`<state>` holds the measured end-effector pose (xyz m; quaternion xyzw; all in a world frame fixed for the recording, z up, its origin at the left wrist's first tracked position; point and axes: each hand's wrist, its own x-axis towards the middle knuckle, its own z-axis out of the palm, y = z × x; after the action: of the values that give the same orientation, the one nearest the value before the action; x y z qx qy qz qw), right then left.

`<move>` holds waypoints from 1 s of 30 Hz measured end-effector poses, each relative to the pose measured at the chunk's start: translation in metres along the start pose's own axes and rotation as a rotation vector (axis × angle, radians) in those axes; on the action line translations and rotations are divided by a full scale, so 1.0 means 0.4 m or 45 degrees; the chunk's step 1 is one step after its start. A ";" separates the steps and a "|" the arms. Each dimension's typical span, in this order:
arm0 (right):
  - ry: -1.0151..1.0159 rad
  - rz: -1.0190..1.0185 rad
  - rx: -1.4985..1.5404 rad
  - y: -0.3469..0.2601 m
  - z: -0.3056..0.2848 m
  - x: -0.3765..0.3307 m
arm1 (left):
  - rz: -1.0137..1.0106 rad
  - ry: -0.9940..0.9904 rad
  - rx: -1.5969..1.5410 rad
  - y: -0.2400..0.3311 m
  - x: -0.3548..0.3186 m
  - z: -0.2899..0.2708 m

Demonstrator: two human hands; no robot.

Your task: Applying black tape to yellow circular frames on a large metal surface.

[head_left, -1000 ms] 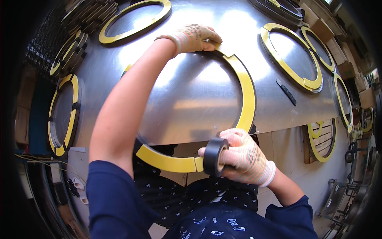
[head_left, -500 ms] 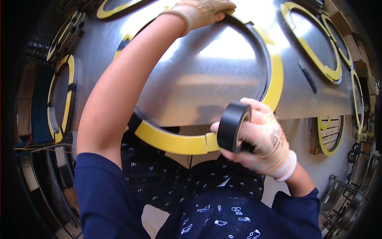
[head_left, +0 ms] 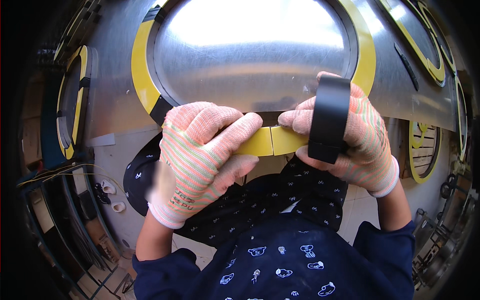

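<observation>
Head view, my end: left fingers clamped on yellow ring, right fingers around black tape roll.

Inside the large yellow ring we see bare counter where a hand could pass, but along its near edge our left hand, our right hand and the black tape roll block the way.

The desk had a shiny, lightly scratched metal top. A large yellow-and-black ring lay on it, its near part jutting past the edge. A slim black knife lay to the right, near another yellow ring.
</observation>
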<state>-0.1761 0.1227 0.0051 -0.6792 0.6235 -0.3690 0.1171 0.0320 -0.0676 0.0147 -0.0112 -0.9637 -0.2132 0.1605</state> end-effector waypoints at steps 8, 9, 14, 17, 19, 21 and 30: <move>0.061 0.021 0.073 -0.020 0.020 0.016 | 0.065 0.073 0.043 0.000 -0.004 0.009; 0.058 0.024 0.047 -0.023 0.022 0.016 | 0.058 0.059 0.037 -0.002 -0.005 0.011; 0.002 0.122 -0.054 -0.031 0.006 0.001 | 0.077 0.058 -0.015 -0.015 -0.005 0.011; 0.025 0.130 0.000 -0.028 -0.003 -0.001 | 0.092 0.018 -0.003 -0.022 -0.008 0.012; 0.036 0.130 -0.014 -0.026 -0.004 0.000 | 0.091 0.018 -0.021 -0.024 -0.012 0.014; -0.005 0.114 -0.036 -0.025 -0.002 0.001 | 0.108 0.045 -0.006 -0.026 -0.013 0.018; -0.018 0.136 -0.030 -0.027 0.006 0.000 | 0.111 -0.008 0.008 -0.025 -0.006 0.015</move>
<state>-0.1664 0.1241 0.0102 -0.6488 0.6625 -0.3501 0.1330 0.0315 -0.0740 0.0049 -0.0535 -0.9634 -0.2031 0.1665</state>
